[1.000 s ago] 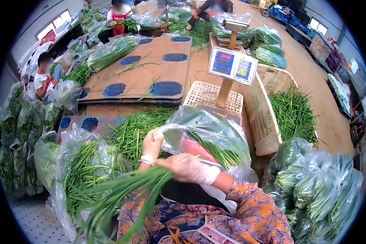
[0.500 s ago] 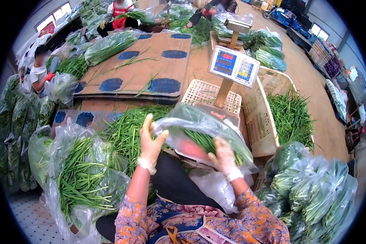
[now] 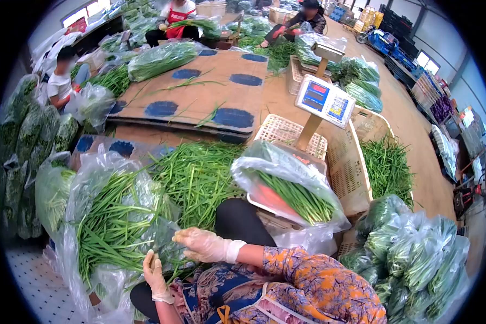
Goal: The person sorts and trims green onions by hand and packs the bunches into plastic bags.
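Note:
Both my hands wear pale gloves. My left hand is at the near edge of a large open plastic bag, fingers up and apart. My right hand reaches left across my lap to the same bag's right edge, its fingers stretched out. Long green chives fill that bag, and a loose heap of chives lies just beyond. On the weighing scale, whose display is lit red, an open clear bag holds a bundle of chives; neither hand touches it.
Bagged greens are stacked at my right. A cream crate of chives stands beside the scale. Ahead is a brown board with blue patches. Several people sit further back among greens. Filled bags stand at far left.
Both hands have left the bag on the scale and moved down and left to the large chive bag. The bag on the scale now rests by itself. My view has shifted slightly.

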`<state>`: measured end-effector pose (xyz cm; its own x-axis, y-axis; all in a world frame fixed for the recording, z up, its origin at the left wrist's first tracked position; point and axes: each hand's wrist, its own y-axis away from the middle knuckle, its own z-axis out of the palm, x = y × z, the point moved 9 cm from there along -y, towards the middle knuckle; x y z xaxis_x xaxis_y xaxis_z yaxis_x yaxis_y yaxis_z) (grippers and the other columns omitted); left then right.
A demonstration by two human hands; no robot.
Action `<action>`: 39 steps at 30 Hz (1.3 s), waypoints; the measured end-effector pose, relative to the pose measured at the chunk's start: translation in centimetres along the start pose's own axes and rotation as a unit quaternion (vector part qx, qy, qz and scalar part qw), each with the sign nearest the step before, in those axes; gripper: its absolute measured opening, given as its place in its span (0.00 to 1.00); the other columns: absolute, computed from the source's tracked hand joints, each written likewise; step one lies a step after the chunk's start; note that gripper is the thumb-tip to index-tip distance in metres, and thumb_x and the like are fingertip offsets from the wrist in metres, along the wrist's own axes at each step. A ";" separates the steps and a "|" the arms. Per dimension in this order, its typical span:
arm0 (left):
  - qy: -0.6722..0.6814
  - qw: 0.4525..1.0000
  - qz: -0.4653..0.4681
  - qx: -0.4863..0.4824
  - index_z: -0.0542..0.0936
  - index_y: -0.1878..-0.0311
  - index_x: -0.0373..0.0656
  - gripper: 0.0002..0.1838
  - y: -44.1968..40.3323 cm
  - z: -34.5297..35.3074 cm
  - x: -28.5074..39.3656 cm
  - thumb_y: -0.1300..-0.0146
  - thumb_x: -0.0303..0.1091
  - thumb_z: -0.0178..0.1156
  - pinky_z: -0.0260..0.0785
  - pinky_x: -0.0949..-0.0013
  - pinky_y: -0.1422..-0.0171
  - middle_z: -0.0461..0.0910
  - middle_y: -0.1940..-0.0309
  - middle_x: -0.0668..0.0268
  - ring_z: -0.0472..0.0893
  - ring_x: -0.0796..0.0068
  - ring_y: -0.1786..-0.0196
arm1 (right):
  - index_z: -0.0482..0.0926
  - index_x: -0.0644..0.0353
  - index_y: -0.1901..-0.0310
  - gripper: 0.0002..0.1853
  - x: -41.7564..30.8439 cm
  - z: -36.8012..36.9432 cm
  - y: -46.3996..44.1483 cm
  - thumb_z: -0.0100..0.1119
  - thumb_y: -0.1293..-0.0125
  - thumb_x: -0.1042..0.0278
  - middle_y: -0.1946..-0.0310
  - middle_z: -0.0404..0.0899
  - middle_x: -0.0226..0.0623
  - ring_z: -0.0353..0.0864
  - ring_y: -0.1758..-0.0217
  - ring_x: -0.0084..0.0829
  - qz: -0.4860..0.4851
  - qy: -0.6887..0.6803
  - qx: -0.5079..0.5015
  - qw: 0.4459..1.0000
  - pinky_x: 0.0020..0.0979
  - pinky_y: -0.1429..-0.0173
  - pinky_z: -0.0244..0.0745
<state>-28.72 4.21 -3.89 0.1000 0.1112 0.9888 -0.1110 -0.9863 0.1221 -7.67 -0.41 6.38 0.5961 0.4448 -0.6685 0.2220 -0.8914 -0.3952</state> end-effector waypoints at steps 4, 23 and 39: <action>0.133 0.989 -0.062 -0.004 0.70 0.45 0.37 0.20 1.3 -1.7 -2.2 0.36 0.36 0.54 0.69 0.73 0.49 0.76 0.52 0.61 0.77 0.72 0.53 | 0.64 0.66 0.43 0.28 0.8 6.5 -1.1 0.58 0.45 0.67 0.46 0.69 0.51 0.69 0.44 0.47 0.075 0.004 -0.175 0.982 0.38 0.40 0.66; 0.267 0.959 -0.064 -0.067 0.71 0.45 0.38 0.20 0.6 -0.7 -2.7 0.36 0.39 0.54 0.69 0.73 0.49 0.77 0.54 0.60 0.78 0.73 0.54 | 0.70 0.57 0.71 0.08 8.6 -18.6 16.0 0.54 0.37 0.65 0.76 0.76 0.36 0.77 0.74 0.27 0.442 0.156 0.162 0.868 0.31 0.72 0.69; 0.123 0.984 -0.120 -0.039 0.72 0.47 0.40 0.17 0.7 -0.8 -6.2 0.36 0.38 0.55 0.71 0.78 0.56 0.79 0.58 0.64 0.79 0.76 0.59 | 0.75 0.62 0.66 0.09 15.6 -22.0 35.1 0.54 0.37 0.65 0.74 0.80 0.35 0.77 0.76 0.22 0.571 -0.136 0.312 0.747 0.24 0.70 0.72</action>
<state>-30.22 2.93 -9.87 -0.1092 0.3760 0.9202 -0.1902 -0.9165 0.3519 26.39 -26.63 -4.10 -0.0757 -0.4979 -0.8639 -0.7652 -0.5265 0.3705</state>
